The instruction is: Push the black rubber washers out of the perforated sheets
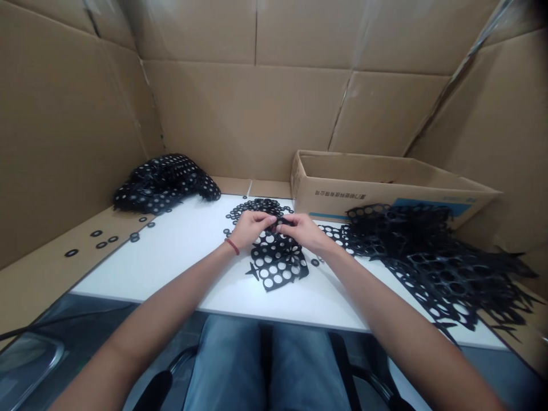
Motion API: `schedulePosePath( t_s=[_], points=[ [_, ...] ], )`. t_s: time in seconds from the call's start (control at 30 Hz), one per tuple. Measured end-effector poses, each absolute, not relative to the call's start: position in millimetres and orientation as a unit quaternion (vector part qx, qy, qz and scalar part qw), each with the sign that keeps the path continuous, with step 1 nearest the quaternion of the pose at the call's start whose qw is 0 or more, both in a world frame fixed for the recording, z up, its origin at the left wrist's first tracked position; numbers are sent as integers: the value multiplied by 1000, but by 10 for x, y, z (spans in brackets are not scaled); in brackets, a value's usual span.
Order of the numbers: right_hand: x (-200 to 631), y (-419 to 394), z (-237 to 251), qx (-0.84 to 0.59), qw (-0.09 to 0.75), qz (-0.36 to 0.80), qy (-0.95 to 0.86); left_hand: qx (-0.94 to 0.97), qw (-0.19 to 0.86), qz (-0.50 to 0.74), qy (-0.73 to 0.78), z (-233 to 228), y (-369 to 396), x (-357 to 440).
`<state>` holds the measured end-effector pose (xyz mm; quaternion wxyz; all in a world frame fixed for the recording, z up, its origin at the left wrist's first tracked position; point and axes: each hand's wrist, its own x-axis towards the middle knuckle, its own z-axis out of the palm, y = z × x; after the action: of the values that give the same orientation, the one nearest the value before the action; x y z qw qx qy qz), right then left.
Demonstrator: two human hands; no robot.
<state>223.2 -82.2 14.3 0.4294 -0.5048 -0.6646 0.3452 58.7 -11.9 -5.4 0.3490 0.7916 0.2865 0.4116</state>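
Note:
In the middle of the white table my left hand [252, 229] and my right hand [306, 232] meet, thumbs and fingers pinched close together. Both grip the upper end of a black perforated sheet [280, 254], whose lower part hangs or lies toward me, with rows of round holes showing white. The exact spot under my fingertips is partly hidden. Just behind my hands is a heap of small black rings [261, 204]. One loose ring [315, 262] lies by my right wrist.
A crumpled black dotted sheet [166, 180] sits at the back left, with several scattered rings [101, 245] nearby. Back right stands an open cardboard box [334, 200]. Before it spreads a tangled pile of holed black sheet scrap [428, 245]. Cardboard walls [240, 108] enclose the table [171, 268].

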Motion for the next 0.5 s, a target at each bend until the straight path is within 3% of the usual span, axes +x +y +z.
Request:
schedulePosePath(
  t_s=[0.3, 0.5],
  points=[
    [2238, -786, 83, -554, 420, 329, -639, 771, 302, 475, 298, -20, -176, 562],
    [2241, -811, 107, -528, 427, 305, -668, 793, 332, 434, 270, -37, -224, 584]
  ],
)
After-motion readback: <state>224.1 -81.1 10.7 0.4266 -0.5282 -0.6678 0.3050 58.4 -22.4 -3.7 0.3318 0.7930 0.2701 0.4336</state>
